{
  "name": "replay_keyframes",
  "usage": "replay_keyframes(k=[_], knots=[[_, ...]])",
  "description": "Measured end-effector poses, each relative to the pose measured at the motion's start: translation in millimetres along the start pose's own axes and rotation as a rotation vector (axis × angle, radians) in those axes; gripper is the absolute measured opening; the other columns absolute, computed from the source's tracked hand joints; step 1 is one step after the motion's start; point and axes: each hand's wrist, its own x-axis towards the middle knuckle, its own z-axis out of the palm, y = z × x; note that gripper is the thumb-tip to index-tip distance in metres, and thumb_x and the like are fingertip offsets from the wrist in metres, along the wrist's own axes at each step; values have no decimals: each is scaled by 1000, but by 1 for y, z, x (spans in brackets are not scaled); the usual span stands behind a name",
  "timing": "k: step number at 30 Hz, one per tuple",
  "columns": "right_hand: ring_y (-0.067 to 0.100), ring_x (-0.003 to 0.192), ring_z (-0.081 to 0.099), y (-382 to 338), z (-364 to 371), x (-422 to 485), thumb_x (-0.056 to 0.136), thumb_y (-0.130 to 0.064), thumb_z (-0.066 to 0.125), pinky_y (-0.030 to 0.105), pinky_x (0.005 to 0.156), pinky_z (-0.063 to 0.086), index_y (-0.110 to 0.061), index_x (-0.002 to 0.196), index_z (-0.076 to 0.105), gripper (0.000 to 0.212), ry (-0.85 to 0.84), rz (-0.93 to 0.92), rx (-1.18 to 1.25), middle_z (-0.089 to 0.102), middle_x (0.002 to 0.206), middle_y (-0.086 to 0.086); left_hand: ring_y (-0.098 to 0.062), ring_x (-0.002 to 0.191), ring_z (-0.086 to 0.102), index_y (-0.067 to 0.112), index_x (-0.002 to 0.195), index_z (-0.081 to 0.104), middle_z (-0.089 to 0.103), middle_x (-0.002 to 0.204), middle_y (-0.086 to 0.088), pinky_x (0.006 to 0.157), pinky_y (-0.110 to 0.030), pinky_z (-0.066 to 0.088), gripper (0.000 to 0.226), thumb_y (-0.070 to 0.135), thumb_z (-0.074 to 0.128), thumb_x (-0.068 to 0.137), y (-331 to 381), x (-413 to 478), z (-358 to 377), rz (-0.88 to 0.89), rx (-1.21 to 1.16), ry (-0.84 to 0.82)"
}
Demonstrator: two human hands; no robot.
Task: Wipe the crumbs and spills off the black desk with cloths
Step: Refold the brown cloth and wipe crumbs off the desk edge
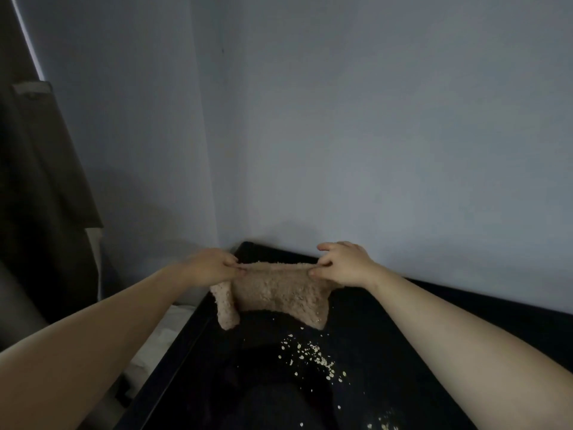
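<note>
Centrally, a beige fuzzy terry cloth [279, 290] is gripped at its upper edge by both hands. Its left end is pinched between the thumb and curled fingers of the left hand [214, 265]. Its right end is pinched the same way by the right hand [344, 263], whose other fingers are raised and bent. The upper edge is pulled taut between the two grips, and the rest of the cloth is left hanging as a curved sheet with both lower corners drooping.

The cloth is held over the far left corner of the glossy black rectangular desk [387, 336]. Its lower left corner is seen in front of the desk's left edge; whether either corner touches the surface cannot be told. A few pale flakes are stuck to the lower right corner.

Pale flaky crumbs [313, 356] are scattered on the desk top just nearer than the cloth, towards the right, and more are seen at the bottom edge of the view. The desk is set into a corner of plain grey-blue painted walls [372, 119]. A dark brown fabric hanging [46, 181] is seen at far left, and a white surface [167, 324] lies beside the desk's left edge.
</note>
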Motion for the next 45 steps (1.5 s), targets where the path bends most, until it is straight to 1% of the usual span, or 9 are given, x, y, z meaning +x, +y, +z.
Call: replay_keyframes(k=[3,8,15,20,24,28,34,41,45], knots=[[23,129,43,4,0,-1,88,-49,55,42,109,32,-17,105,72,40,1,64,441,49,139,2,-21,99,57,3,99,69,62,97,-6,81,-25,40,35,36,59,89,-2,1,1,-106,-350,133],[15,76,62,-19,1,-3,92,-25,58,26,70,48,-9,78,66,22,172,114,1028,66,81,7,-28,96,63,4,108,62,66,106,-15,72,-33,50,24,21,52,94,17,-1,14,-251,-1196,104],[26,80,61,-28,-14,-5,90,-26,50,35,75,48,-8,82,64,24,-67,292,1521,66,80,10,-22,88,61,16,93,64,65,98,-10,74,-31,48,11,19,54,94,20,3,13,-213,-1175,123],[25,72,62,-33,-10,-5,90,-28,49,33,71,49,-12,66,69,36,-163,255,1542,68,69,9,-25,108,49,37,101,63,56,116,-5,95,-34,42,14,37,55,89,17,12,28,-236,-396,463],[25,82,62,-41,-7,1,90,-26,50,39,84,46,-17,56,72,41,-192,198,1542,70,75,8,-30,122,43,20,139,37,42,140,-14,107,-44,29,62,57,43,90,29,15,43,-331,-1096,112],[24,84,60,-41,-9,3,92,-23,50,39,86,46,-18,63,68,34,-181,144,1459,66,80,6,-29,123,50,12,128,49,57,130,-11,107,-52,30,82,76,34,79,25,13,53,-221,-1312,-300],[16,79,60,-30,-6,5,89,-26,61,29,74,49,-4,90,66,23,62,121,1012,64,87,8,-24,101,60,13,103,62,64,112,-10,89,-43,47,16,21,56,91,24,11,51,-175,-1268,-103],[22,117,45,-26,12,13,89,-41,56,38,95,34,-33,120,56,33,260,169,171,51,126,-2,-26,94,62,10,100,55,63,100,-14,80,-40,50,22,20,35,101,31,16,45,-94,-1286,21],[16,121,44,-42,13,15,89,-12,57,26,98,35,-29,140,37,57,-60,33,937,45,137,3,-30,108,58,8,116,53,60,117,-19,97,-45,45,28,26,40,99,21,24,42,-111,-1231,97]])
